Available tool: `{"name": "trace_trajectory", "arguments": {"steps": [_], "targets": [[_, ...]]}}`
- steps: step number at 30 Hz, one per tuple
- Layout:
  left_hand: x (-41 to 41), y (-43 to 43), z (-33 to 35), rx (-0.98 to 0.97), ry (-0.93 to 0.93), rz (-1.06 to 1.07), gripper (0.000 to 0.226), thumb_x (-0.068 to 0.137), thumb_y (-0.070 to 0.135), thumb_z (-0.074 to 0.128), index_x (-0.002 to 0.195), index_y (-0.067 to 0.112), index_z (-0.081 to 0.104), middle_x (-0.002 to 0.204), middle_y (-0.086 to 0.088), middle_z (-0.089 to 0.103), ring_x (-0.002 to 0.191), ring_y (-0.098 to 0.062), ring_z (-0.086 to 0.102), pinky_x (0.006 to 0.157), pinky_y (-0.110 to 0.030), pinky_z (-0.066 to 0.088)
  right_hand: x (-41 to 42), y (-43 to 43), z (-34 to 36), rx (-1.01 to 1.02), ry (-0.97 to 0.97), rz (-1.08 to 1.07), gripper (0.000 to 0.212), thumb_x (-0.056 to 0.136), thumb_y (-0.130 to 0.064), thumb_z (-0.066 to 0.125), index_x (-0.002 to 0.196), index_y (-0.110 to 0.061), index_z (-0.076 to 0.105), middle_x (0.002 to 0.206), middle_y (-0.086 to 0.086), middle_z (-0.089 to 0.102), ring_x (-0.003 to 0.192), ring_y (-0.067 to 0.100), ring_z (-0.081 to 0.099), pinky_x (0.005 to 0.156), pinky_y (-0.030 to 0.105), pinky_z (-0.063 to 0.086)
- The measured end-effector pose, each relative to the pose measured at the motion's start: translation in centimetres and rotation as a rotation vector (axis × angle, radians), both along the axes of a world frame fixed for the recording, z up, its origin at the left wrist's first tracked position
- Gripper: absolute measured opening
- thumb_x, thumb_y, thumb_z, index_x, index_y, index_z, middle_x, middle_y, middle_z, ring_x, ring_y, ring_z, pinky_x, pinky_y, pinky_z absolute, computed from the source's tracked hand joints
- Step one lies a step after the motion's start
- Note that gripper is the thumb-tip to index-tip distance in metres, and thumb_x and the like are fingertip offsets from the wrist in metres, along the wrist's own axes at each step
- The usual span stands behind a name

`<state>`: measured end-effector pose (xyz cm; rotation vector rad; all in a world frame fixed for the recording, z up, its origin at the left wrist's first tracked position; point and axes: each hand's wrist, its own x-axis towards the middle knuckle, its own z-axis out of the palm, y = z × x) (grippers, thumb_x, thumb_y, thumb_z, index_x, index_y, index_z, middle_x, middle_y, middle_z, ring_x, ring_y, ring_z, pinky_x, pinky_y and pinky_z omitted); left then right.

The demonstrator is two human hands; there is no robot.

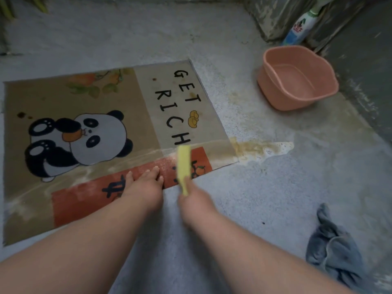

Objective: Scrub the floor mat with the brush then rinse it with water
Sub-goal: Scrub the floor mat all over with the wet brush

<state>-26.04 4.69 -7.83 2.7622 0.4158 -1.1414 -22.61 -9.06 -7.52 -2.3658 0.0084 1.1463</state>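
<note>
A floor mat (131, 115) with a panda picture and the words "GET RICH" lies flat on the concrete floor. A wet, foamy streak crosses its near part. My left hand (144, 185) presses flat on the mat's red strip near the front edge, fingers straight. My right hand (194, 198) grips the handle of a yellow brush (184, 164), blurred by motion, whose head lies on the mat's near right corner. Brownish soapy water (263, 149) has run off the mat's right edge onto the floor.
A pink plastic basin (297, 79) stands on the floor at the right, beyond the mat. A detergent bottle (301, 28) leans against the wall corner behind it. A crumpled grey cloth (333, 249) lies at the near right. A wall runs along the right side.
</note>
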Motion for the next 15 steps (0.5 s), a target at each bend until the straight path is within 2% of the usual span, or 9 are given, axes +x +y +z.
{"name": "trace_trajectory", "arguments": {"steps": [1,3,6,8,10,12,15], "targets": [[0.0,0.1,0.2,0.003,0.003,-0.001,0.062,0.095,0.018,0.034,0.153,0.023,0.011,0.162,0.002,-0.009,0.15,-0.019,0.0,0.117,-0.057,-0.002,-0.7,0.4,-0.2,0.015,-0.001,0.066,0.058,0.097,-0.031,0.042,0.149,-0.043,0.02,0.132,0.015,0.054,0.109,0.032,0.058,0.09,0.036,0.05],[-0.1,0.3,0.5,-0.007,0.018,-0.013,0.063,0.095,0.017,0.033,0.153,0.024,0.012,0.162,0.002,-0.009,0.15,-0.019,0.002,0.117,-0.057,-0.003,1.0,-1.0,-0.5,-0.008,-0.042,0.062,0.058,0.096,-0.032,0.043,0.148,-0.046,0.022,0.132,0.012,0.055,0.1,0.03,0.061,0.082,0.034,0.052],[-0.2,0.5,0.4,-0.014,-0.006,-0.006,0.062,0.094,0.015,0.031,0.153,0.026,0.014,0.162,0.004,-0.007,0.149,-0.017,0.002,0.118,-0.056,-0.005,6.8,-5.5,-0.2,-0.096,-0.104,-0.22,0.058,0.096,-0.029,0.045,0.148,-0.043,0.025,0.133,0.011,0.053,0.096,0.033,0.063,0.07,0.031,0.05],[-0.3,0.4,0.2,-0.016,-0.016,-0.012,0.063,0.094,0.016,0.032,0.153,0.026,0.014,0.162,0.004,-0.007,0.149,-0.018,0.002,0.118,-0.056,-0.003,8.2,-7.0,0.2,-0.149,-0.114,-0.317,0.059,0.095,-0.027,0.046,0.149,-0.041,0.025,0.137,0.012,0.05,0.095,0.033,0.063,0.062,0.029,0.05],[-0.4,0.3,0.0,-0.007,-0.023,-0.014,0.062,0.094,0.017,0.032,0.153,0.024,0.014,0.162,0.002,-0.006,0.149,-0.02,0.002,0.118,-0.056,-0.002,6.3,-4.9,0.5,-0.116,-0.114,-0.277,0.059,0.096,-0.025,0.044,0.15,-0.038,0.024,0.139,0.012,0.047,0.093,0.03,0.06,0.064,0.026,0.049],[-0.2,0.0,-0.1,-0.01,-0.021,0.001,0.061,0.095,0.018,0.03,0.153,0.024,0.013,0.162,0.002,-0.006,0.149,-0.02,0.002,0.118,-0.055,-0.002,2.9,-2.1,0.3,-0.062,-0.051,-0.15,0.058,0.098,-0.026,0.041,0.15,-0.04,0.021,0.138,0.012,0.05,0.094,0.027,0.058,0.066,0.022,0.045],[0.1,0.0,0.5,-0.019,0.002,0.016,0.059,0.096,0.017,0.027,0.153,0.024,0.013,0.162,0.002,-0.006,0.149,-0.02,0.002,0.119,-0.054,-0.003,0.8,-1.3,-0.1,-0.002,-0.016,-0.026,0.057,0.097,-0.03,0.041,0.148,-0.046,0.02,0.133,0.012,0.053,0.096,0.028,0.061,0.075,0.028,0.05]]}}
